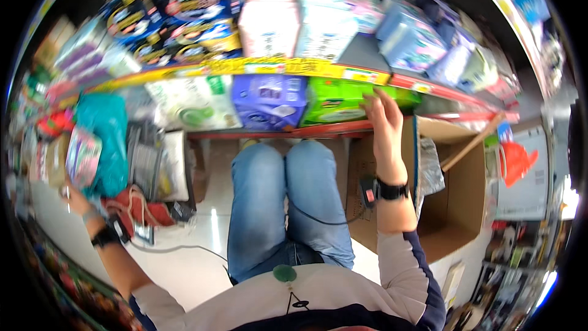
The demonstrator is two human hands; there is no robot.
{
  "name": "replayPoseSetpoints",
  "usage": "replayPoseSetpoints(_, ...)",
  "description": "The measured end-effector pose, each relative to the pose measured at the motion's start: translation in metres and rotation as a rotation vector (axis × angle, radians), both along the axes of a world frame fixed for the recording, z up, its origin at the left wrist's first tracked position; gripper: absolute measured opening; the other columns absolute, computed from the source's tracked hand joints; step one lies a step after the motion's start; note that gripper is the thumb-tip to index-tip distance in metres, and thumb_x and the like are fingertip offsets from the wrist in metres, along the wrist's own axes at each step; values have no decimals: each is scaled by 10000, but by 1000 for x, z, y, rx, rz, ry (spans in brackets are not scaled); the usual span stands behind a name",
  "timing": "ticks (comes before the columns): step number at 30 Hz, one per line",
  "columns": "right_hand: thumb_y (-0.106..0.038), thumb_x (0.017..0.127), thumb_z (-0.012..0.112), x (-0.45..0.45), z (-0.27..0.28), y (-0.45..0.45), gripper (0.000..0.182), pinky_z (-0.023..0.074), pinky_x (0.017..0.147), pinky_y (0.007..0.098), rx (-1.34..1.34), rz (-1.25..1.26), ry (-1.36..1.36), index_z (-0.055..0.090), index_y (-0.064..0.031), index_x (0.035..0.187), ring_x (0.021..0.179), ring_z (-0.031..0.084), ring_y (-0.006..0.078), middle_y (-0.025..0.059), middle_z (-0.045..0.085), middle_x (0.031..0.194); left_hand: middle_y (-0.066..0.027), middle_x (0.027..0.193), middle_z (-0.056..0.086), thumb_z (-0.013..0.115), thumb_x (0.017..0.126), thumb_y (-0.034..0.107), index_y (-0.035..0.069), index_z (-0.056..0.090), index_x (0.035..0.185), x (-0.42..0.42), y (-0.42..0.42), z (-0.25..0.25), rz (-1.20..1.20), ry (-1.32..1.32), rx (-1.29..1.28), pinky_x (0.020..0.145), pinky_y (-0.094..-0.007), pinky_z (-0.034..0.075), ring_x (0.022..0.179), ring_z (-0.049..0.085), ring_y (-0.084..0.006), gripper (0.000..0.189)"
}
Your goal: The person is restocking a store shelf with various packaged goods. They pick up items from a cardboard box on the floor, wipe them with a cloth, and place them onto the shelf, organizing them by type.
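My right hand [387, 117] is raised to the lower shelf, fingers extended and somewhat apart, in front of a bright green package [337, 101]. Whether the fingertips touch it is unclear. Beside that package sit a purple package [269, 101] and a white-and-green package [195, 103]. At the far left, my left hand [76, 200] reaches out, blurred, just below a tan package [56, 161] and a pink-and-white package [84, 156]. I cannot tell whether it grips either one. A teal plastic bag [108, 142] lies close by.
An open cardboard box [452, 216] stands by my right arm, with a wooden stick [473, 142] leaning out. A red bag [144, 209] lies on the floor at left. Above, the upper shelf [317, 68] holds dark blue packs [197, 4] and pink packs [270, 23]. Cables run from both wrist straps.
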State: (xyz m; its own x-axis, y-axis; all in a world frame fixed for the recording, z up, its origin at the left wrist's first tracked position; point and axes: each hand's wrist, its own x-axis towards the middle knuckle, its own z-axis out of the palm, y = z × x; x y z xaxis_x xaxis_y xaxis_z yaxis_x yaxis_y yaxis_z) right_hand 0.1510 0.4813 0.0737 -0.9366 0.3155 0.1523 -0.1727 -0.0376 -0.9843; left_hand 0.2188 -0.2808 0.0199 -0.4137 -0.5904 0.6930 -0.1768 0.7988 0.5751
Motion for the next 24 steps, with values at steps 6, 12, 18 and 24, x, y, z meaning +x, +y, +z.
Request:
replayPoseSetpoints(6, -84, 881, 559, -120, 32, 32, 189, 484, 734, 256, 580, -279, 297, 631, 33, 1011, 858, 614, 134, 114, 650, 916, -245, 1345, 376, 610, 883, 253, -61, 314, 1342, 31, 222, 54, 1, 231, 193, 1009, -398, 362, 1226, 414, -317, 630)
replayPoseSetpoints(12, -92, 784, 537, -225, 42, 51, 194, 479, 799, 413, 1375, -548, 316, 655, -31, 926, 950, 563, 348, 144, 630, 969, -222, 1329, 387, 575, 893, 154, -49, 317, 1340, 39, 267, 30, -57, 143, 183, 980, -411, 401, 1185, 437, -315, 555)
replayPoseSetpoints(18, -97, 730, 588, -226, 52, 43, 183, 473, 753, 410, 1785, -476, 131, 628, -69, 907, 946, 561, 270, 64, 632, 917, -204, 1362, 361, 572, 892, 145, -35, 359, 1317, 39, 268, 27, -76, 93, 190, 970, -389, 419, 1198, 431, -302, 509)
replayPoseSetpoints(24, -93, 723, 585, -204, 62, 39, 128, 473, 660, 376, 1796, -556, 302, 609, -84, 849, 892, 569, 238, 42, 622, 871, -178, 1400, 344, 568, 890, 168, -65, 432, 1263, 21, 303, 32, -128, 41, 5, 959, -392, 402, 1177, 456, -293, 461)
